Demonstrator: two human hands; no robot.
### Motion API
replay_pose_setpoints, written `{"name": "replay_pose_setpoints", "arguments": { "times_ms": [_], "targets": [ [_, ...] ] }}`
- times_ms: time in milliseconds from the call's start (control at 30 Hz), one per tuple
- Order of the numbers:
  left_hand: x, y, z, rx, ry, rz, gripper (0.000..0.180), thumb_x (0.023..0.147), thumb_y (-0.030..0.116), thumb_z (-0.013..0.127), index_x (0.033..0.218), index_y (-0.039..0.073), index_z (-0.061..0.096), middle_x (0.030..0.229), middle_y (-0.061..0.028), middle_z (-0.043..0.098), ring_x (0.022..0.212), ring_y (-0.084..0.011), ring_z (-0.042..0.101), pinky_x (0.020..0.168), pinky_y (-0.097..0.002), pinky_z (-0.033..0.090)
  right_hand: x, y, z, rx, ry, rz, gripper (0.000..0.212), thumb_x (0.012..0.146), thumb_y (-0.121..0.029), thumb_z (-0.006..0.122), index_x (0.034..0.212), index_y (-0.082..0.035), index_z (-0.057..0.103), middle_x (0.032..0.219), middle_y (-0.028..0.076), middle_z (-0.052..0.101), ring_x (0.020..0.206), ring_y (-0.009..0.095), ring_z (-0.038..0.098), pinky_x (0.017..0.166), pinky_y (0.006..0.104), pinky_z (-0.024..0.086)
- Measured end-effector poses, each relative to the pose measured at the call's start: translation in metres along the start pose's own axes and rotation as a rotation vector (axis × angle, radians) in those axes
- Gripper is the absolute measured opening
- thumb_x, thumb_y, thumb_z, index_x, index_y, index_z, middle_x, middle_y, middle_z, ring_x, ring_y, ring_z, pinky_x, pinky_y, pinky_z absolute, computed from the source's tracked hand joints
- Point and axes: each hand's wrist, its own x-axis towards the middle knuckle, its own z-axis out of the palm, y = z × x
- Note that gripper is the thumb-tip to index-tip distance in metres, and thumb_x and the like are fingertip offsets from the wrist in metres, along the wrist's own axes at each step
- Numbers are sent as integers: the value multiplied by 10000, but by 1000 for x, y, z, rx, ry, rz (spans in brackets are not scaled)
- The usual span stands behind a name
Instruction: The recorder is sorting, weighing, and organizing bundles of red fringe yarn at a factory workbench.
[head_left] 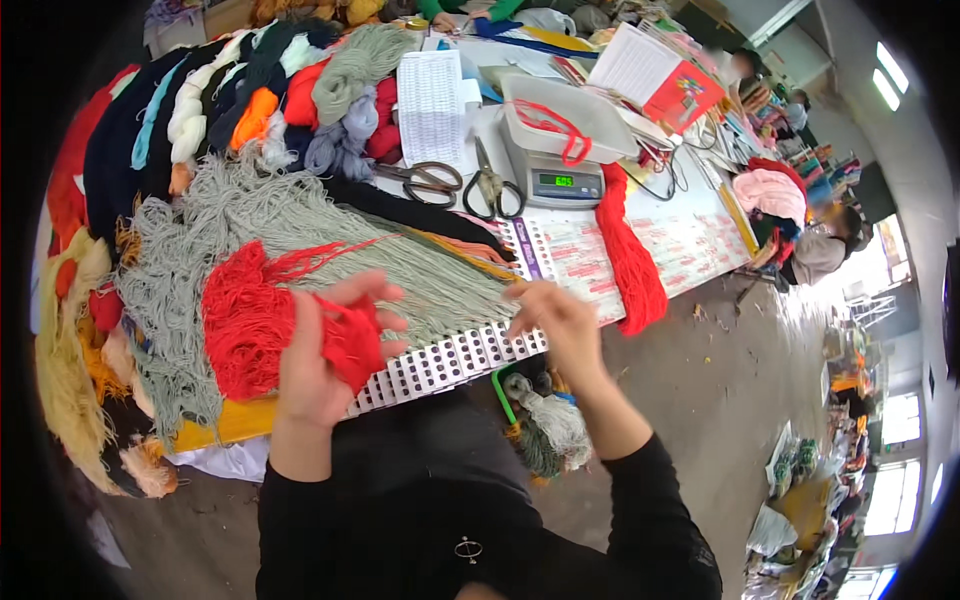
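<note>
My left hand [318, 365] holds a bunch of bright red yarn [245, 325]; part of it lies across the palm and between the thumb and the curved fingers. The rest of the bunch spills to the left over a wide spread of grey-green yarn [225, 210]. Off to the right, my right hand [556, 322] hovers by the table's front edge with its fingers bent toward the thumb as in a pinch. Any thread between those fingertips is too thin to make out. Below it lies a white strip punched with rows of holes [440, 365].
A digital scale [560, 184] bears a tray with red yarn. Scissors [425, 183] and snips [490, 182] lie beside it. A red skein [630, 255] hangs over the table edge. Coloured skeins [190, 115] fill the left side. A green-rimmed basket [503, 395] stands below. Another person's hands [460, 20] work opposite.
</note>
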Motion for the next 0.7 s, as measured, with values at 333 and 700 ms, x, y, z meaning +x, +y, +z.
{"name": "replay_pose_setpoints", "arguments": {
  "times_ms": [333, 700],
  "targets": [
    [10, 1, 9, 156, 79, 1, 485, 990, 376, 250, 1094, -27, 499, 1084, -162, 554, 953, -228, 561, 828, -391, 494, 170, 85, -119, -243, 345, -189, 303, 857, -56, 528, 1117, 25, 394, 1164, 189, 560, 536, 173, 603, 516, 265, 491],
    [13, 11, 14, -43, 98, 41, 506, 970, 425, 305, 1052, -26, 522, 1017, -150, 566, 803, -189, 582, 660, -310, 532, 212, 147, -110, -571, 410, -226, 214, 825, -208, 606, 847, 5, 604, 700, 158, 603, 609, 272, 598, 563, 370, 460]
  ]
}}
